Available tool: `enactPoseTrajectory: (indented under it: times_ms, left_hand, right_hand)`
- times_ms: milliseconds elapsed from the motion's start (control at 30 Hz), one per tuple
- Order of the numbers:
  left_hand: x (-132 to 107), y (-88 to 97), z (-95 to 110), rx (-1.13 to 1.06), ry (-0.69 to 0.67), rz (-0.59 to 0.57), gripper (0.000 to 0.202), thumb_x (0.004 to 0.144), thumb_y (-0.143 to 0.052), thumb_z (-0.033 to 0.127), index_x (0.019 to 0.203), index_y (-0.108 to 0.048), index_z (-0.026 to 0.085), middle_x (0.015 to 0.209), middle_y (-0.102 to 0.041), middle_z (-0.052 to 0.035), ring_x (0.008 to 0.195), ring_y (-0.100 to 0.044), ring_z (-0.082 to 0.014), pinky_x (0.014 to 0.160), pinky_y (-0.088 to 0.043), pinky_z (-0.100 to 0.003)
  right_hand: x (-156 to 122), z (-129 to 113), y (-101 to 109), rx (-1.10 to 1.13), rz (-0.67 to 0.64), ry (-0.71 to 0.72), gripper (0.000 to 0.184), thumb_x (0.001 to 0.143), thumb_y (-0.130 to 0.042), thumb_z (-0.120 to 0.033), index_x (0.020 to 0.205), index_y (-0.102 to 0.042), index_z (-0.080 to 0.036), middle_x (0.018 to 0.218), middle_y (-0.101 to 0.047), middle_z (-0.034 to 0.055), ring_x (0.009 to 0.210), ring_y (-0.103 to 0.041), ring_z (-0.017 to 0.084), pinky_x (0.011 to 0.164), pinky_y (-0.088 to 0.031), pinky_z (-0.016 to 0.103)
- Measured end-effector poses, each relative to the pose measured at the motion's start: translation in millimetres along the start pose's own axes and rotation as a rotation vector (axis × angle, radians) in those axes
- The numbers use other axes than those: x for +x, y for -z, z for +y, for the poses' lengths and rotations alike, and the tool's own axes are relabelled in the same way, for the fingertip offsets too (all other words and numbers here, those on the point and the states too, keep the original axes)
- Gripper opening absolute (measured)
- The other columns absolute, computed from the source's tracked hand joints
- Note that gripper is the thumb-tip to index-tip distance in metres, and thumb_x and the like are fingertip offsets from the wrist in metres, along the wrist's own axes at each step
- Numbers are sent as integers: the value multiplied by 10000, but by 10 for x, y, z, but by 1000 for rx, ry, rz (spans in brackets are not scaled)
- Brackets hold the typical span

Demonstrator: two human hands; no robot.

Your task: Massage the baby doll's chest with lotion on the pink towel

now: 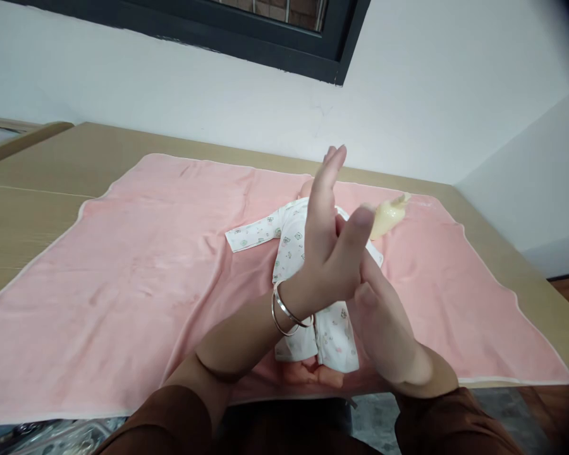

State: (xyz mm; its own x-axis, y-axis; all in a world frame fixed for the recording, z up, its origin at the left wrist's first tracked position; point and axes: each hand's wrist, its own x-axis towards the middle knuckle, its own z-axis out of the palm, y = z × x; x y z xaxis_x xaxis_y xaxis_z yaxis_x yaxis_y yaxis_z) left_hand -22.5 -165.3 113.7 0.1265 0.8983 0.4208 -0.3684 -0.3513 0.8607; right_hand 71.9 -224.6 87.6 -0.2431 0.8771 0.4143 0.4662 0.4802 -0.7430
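My left hand (329, 237), with silver bangles (284, 309) on the wrist, is raised with its fingers stretched upward and its thumb apart. Against its palm side rests my right hand (384, 328); its thumb shows, while most of its fingers are hidden behind the left hand. I see nothing held in either hand. Beneath them a baby doll lies on its back in a white printed outfit (291, 243), its feet (313, 374) towards me. My hands cover its chest and most of its head. Beside the doll's far right side lies a glossy pale yellow item (389, 215) whose kind is unclear.
A pink blanket (146, 253) with a pale edge is spread over a wooden table (33, 164). Behind the table stand a white wall (246, 114) and a dark window frame (275, 57). Clear plastic wrapping (71, 436) shows below the near left edge.
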Motion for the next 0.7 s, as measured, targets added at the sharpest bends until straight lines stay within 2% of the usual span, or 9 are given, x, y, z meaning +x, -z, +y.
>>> enactPoseTrajectory:
  times_ms: [67, 167, 267, 367, 467, 500, 567, 633, 700]
  left_hand:
    - [57, 45, -52, 82, -124, 62, 503, 1077, -415, 430, 1566, -422, 308, 1781, -219, 45, 1677, -18, -308, 1354, -169, -483]
    - [173, 115, -143, 211, -260, 187, 363, 1090, -395, 364, 1392, -561, 250, 1762, -260, -4, 1659, -168, -216, 1345, -197, -356]
    - [357, 189, -334, 341, -322, 187, 323, 1086, -414, 371, 1279, -622, 216, 1735, -297, -76, 1627, -252, -178, 1328, -231, -328]
    - [601, 301, -689, 336, -262, 231, 304, 1080, -431, 382, 1185, -681, 243, 1592, -516, -80, 1555, -392, -190, 1297, -284, -348]
    - [819, 453, -1159, 234, -109, 334, 264, 1051, -477, 346, 968, -702, 238, 1165, -747, -61, 1247, -656, -207, 1130, -467, -347]
    - [868, 503, -1315, 196, -81, 389, 271, 1036, -475, 306, 881, -684, 229, 1009, -753, -47, 1088, -705, -200, 1032, -518, -335]
    - [919, 588, -1589, 170, -23, 443, 239, 984, -493, 214, 807, -653, 220, 797, -700, -17, 865, -701, -177, 877, -545, -306]
    - [920, 641, -1781, 164, 60, 432, 235, 957, -496, 176, 777, -641, 213, 764, -688, -16, 802, -685, -168, 799, -540, -290]
    - [897, 664, -1887, 173, 92, 433, 234, 954, -486, 169, 788, -645, 210, 813, -715, -29, 842, -698, -170, 810, -540, -289]
  right_hand:
    - [49, 39, 28, 107, -5, -45, 648, 1053, -287, -683, 1635, -367, -409, 1569, -584, -25, 1547, -441, 283, 1268, -435, 537]
    - [193, 186, 145, 238, -3, -130, 566, 1051, -369, -665, 1495, -558, -369, 1482, -664, 16, 1430, -583, 295, 1194, -500, 547]
    - [449, 508, 298, 270, 34, -213, 603, 1023, -377, -722, 1347, -658, -298, 1258, -785, 78, 1245, -714, 312, 1105, -543, 572]
    - [733, 957, 320, 317, 127, -260, 573, 1005, -410, -678, 1276, -666, -243, 1061, -826, 104, 1101, -770, 295, 1030, -580, 539]
    - [917, 1353, 143, 196, 327, -246, 431, 985, -471, -528, 1215, -684, -232, 1089, -818, 89, 1118, -758, 260, 1073, -551, 500]
    - [946, 1444, 59, 117, 306, -205, 373, 965, -504, -457, 1191, -703, -236, 1154, -807, 83, 1173, -736, 258, 1108, -528, 489]
    - [964, 1561, -109, -52, 149, -101, 342, 946, -518, -333, 1199, -730, -243, 1309, -761, 76, 1309, -663, 254, 1188, -462, 472]
    - [953, 1613, -241, -238, -15, -35, 403, 966, -473, -253, 1283, -719, -213, 1436, -693, 101, 1429, -569, 259, 1267, -361, 490]
    - [937, 1643, -313, -416, -109, -29, 465, 998, -426, -219, 1389, -667, -152, 1534, -612, 150, 1518, -471, 274, 1318, -242, 527]
